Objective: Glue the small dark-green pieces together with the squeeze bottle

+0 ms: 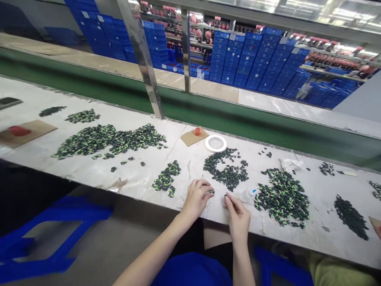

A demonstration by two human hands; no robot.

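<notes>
On my feed from the head camera, I look down past blue fabric at the lap to the right hand (239, 212), its thumb and fingertips pinched on a tiny dark piece (226, 195). Across a narrow gap, I see the left hand (196, 195) with thumb and fingers drawn close around a small black-and-green piece (212, 192), just above the near edge of the long whitish worktable (143, 174). Left of the hands I find a small heap of black-and-green pieces (166, 176); to the right, beside a clear bottle with a blue tip (249, 194), a broader black-and-green heap (284, 198). Beyond the hands I make out a loose pile of plain dark pieces (229, 172), then a white ring-shaped roll of tape (216, 143) next to brown cardboard (190, 138) bearing a small red round container (197, 131). Farthest, past a green strip (208, 115), I see tall stacks of blue plastic crates (247, 59).
</notes>
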